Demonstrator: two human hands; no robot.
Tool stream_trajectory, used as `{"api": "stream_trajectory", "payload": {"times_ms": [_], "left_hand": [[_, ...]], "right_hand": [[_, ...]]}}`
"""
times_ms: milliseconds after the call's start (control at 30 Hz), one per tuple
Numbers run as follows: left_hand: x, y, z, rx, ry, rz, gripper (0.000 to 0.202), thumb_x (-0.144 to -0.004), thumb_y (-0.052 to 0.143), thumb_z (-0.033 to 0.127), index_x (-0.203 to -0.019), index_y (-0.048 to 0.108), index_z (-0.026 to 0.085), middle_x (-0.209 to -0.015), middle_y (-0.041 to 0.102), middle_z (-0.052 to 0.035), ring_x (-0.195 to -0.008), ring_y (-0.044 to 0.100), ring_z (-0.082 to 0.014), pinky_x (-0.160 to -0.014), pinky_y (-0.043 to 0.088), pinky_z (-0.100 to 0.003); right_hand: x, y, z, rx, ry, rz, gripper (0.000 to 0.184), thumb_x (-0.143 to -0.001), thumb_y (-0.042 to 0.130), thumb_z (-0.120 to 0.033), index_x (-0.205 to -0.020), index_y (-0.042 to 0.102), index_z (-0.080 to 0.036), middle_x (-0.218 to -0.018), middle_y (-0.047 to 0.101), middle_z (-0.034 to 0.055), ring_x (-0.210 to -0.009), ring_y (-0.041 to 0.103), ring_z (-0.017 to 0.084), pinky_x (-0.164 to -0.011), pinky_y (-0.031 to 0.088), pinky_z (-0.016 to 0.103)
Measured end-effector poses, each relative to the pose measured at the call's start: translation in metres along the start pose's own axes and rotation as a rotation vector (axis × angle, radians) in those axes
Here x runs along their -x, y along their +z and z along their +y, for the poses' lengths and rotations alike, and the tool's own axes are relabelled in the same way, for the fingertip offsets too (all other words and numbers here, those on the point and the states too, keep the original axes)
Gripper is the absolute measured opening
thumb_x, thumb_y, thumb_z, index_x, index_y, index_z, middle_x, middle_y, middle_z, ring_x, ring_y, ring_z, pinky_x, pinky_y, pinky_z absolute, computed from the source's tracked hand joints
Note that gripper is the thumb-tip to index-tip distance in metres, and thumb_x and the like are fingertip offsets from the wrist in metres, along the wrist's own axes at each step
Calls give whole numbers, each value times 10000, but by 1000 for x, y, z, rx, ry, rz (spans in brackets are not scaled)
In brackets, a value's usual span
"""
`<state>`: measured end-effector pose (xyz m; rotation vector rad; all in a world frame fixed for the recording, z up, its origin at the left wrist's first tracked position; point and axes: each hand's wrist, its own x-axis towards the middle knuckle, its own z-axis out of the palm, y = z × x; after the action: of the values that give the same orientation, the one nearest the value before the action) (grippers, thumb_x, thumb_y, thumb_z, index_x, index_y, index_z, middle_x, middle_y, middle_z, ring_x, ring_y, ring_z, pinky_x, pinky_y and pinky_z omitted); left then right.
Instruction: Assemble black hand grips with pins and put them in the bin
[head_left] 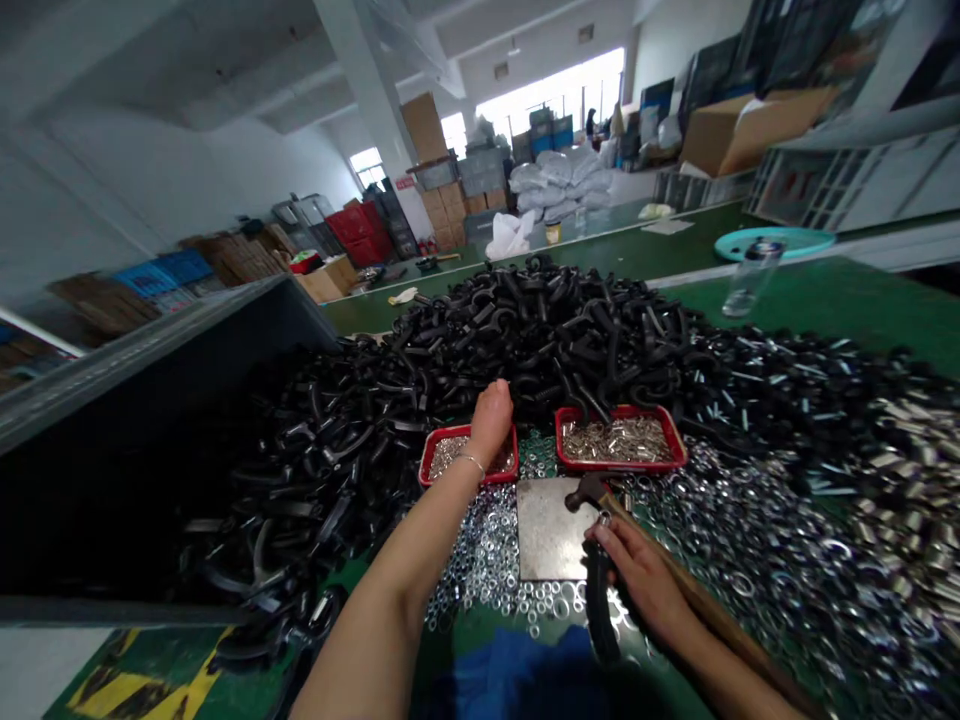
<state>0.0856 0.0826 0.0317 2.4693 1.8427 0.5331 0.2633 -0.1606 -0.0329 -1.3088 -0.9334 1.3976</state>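
Note:
My left hand (491, 415) reaches forward over the left red tray (431, 465) to the edge of a big pile of black curved parts (540, 330); its fingers are hidden in the pile. My right hand (637, 570) is closed around a black curved part (600, 610) near a grey metal plate (547, 525). A hammer (592, 492) with a wooden handle lies under that hand, its head at the plate's corner. A second red tray (675, 455) holds small silvery pieces.
Silvery washers (487, 570) and rings cover the green table (825, 300) around the plate and to the right. A dark bin wall (150, 420) stands at left. A clear bottle (750, 280) and a teal dish (780, 240) sit far right. Boxes and sacks fill the background.

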Motion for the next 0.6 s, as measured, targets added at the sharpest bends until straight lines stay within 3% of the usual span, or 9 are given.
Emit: {"api": "stream_trajectory", "payload": {"times_ms": [100, 167, 233, 267, 367, 467, 600], "left_hand": [[14, -18, 10, 236, 25, 138, 304, -954, 492, 196, -1250, 512, 129, -1248, 595, -159, -1198, 552, -246, -1044, 426, -382], [43, -29, 21, 554, 12, 187, 310, -953, 541, 359, -1197, 549, 168, -1211, 618, -121, -1153, 576, -232, -1006, 454, -362], [87, -35, 34, 872, -71, 55, 332, -952, 512, 483, -1101, 575, 194, -1035, 670, -67, -928, 648, -178, -835, 519, -298], [112, -36, 39, 1006, -142, -67, 365, -932, 528, 526, -1086, 561, 196, -930, 678, -44, -772, 650, -149, -710, 524, -262], [182, -32, 53, 1306, -401, -397, 485, -901, 493, 635, -1094, 490, 190, -726, 674, -10, -457, 555, -108, -452, 442, -215], [221, -25, 62, 1353, -559, -454, 544, -881, 468, 686, -1075, 467, 178, -609, 659, -2, -391, 541, -119, -396, 409, -200], [234, -26, 66, 1296, -531, -414, 537, -912, 415, 679, -1068, 499, 172, -535, 617, 25, -370, 530, -118, -374, 374, -183]], "right_hand": [[-1, -2, 4, -32, 0, -20, 461, -810, 622, -665, -857, 545, -213, -636, 530, -53, -500, 515, 108, -467, 420, 224], [-2, -4, 6, -32, 21, -48, 427, -851, 585, -643, -891, 526, -222, -624, 521, -67, -451, 487, 97, -436, 386, 218], [-2, -5, 4, 19, 16, -62, 402, -887, 544, -623, -870, 516, -223, -619, 498, -71, -429, 448, 90, -414, 346, 217], [-1, -5, 1, 71, -13, -59, 394, -898, 536, -609, -839, 512, -220, -628, 489, -65, -451, 448, 94, -424, 346, 220], [1, -1, -13, 269, -163, -38, 376, -927, 526, -546, -752, 489, -215, -667, 472, -39, -586, 497, 126, -521, 402, 237], [6, 7, -26, 424, -244, -75, 347, -966, 475, -500, -755, 482, -225, -657, 476, -31, -616, 512, 148, -570, 414, 257], [14, 15, -33, 586, -294, -107, 330, -991, 439, -473, -764, 472, -236, -625, 500, -29, -594, 517, 162, -594, 397, 275]]}}
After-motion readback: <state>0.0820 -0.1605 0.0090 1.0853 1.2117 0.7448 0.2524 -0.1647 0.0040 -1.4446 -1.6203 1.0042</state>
